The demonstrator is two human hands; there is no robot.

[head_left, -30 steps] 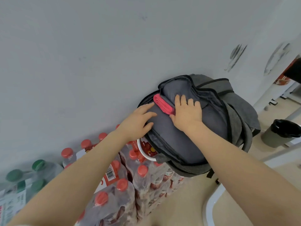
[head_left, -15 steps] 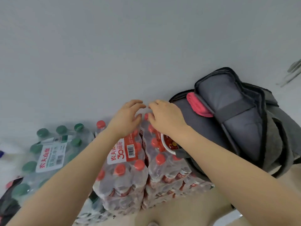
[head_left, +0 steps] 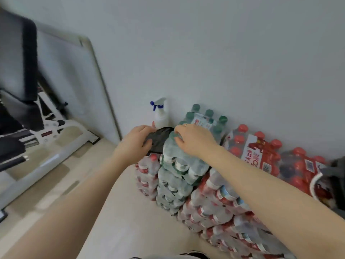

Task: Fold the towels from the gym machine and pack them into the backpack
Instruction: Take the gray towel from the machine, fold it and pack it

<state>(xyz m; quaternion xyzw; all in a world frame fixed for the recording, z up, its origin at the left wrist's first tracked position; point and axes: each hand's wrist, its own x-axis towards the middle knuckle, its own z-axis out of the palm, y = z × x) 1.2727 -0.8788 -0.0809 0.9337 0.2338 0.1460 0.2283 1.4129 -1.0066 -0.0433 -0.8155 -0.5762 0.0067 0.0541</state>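
Note:
A dark, black towel (head_left: 158, 142) lies crumpled on top of the stacked packs of green-capped water bottles (head_left: 179, 165) by the wall. My left hand (head_left: 133, 146) grips its left side, thumb under and fingers over the cloth. At its right edge, my right hand (head_left: 195, 140) has curled fingers pinching the towel. Only a grey sliver of the backpack (head_left: 336, 166) shows at the far right edge. The gym machine (head_left: 20, 101), with black pads and a white frame, stands at the left.
A white spray bottle (head_left: 161, 114) with a blue trigger stands against the wall behind the towel. Packs of red-capped bottles (head_left: 257, 156) fill the floor along the wall to the right. A framed panel (head_left: 78, 75) leans on the wall. Beige floor lies in front.
The view swung left, away from the backpack with the red towel in it. Both hands left the backpack, crossed the bottle packs and took hold of the black towel.

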